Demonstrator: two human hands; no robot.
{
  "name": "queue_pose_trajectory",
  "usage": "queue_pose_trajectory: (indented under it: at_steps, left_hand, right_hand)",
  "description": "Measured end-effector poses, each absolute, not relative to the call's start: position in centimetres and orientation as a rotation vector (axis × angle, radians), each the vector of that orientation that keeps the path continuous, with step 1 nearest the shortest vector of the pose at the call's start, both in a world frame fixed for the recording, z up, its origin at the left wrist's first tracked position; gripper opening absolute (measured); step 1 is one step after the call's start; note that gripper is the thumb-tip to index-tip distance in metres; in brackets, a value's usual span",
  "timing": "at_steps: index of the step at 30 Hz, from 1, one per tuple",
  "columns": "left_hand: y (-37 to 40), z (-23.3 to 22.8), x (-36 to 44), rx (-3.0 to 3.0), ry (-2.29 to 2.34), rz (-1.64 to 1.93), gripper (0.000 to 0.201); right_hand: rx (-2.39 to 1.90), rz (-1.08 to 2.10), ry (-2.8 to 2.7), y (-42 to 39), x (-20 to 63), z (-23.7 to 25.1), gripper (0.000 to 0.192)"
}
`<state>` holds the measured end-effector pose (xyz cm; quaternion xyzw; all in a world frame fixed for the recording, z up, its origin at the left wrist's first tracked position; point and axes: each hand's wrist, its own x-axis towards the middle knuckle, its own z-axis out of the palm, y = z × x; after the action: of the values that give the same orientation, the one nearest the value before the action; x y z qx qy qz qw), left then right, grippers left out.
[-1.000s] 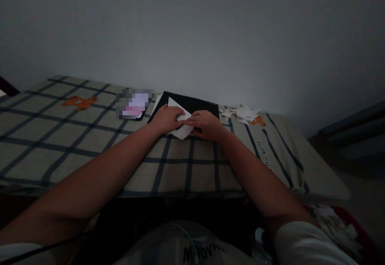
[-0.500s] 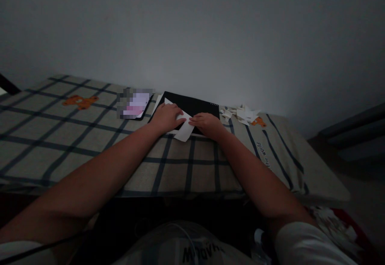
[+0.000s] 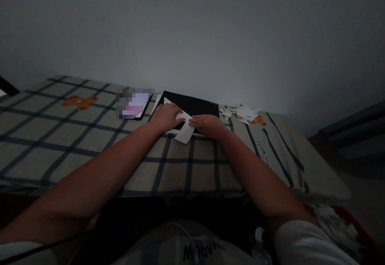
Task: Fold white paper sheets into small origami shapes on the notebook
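A folded white paper strip [image 3: 185,132] lies slantwise over a black notebook-like cover [image 3: 192,105], its loose end hanging past the near edge. My left hand [image 3: 167,117] curls over the strip's left part, thumb and fingers on either side, holding it down. At the bend, my right hand [image 3: 207,125] pinches the strip between thumb and fingertips. The fingertips nearly meet, and the paper right under them is hidden. White sheets [image 3: 157,101] stick out from beneath the black cover.
A phone or tablet with a lit, partly blurred screen [image 3: 136,105] lies left of the cover. Small paper pieces [image 3: 240,113] are heaped to the right. Checked cloth [image 3: 90,136] covers the table against a wall. More paper scraps [image 3: 333,221] fill a red container at lower right.
My right hand has dropped slightly and its fingers are drawn closer together at the bend. The strip's loose end has swung a little to the right. My left hand stays almost in place.
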<state>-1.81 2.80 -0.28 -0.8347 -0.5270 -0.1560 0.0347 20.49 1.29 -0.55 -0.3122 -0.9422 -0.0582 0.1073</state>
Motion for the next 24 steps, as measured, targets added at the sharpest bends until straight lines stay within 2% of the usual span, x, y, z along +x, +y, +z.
queue_pose_trajectory:
  at_steps: [9,14,18,24]
  left_hand:
    - [2.7,0.0,-2.1,-2.588,-1.664,-0.444,0.037]
    - [3.1,-0.5,-2.2,-2.708,-1.524,-0.478,0.032]
    - [3.3,-0.9,-2.0,-2.855,-1.299,-0.449,0.039]
    - [3.3,-0.7,-2.0,-2.823,-1.286,-0.477,0.042]
  right_hand:
    - [-0.915,-0.144,-2.797,0.5,20.4,0.1,0.031]
    - [-0.89,-0.111,-2.787,0.4,20.3,0.0,0.03]
    - [-0.863,-0.104,-2.744,0.5,20.2,-0.3,0.029]
    - [-0.761,-0.105,-2.646,1.4,20.2,-1.1,0.037]
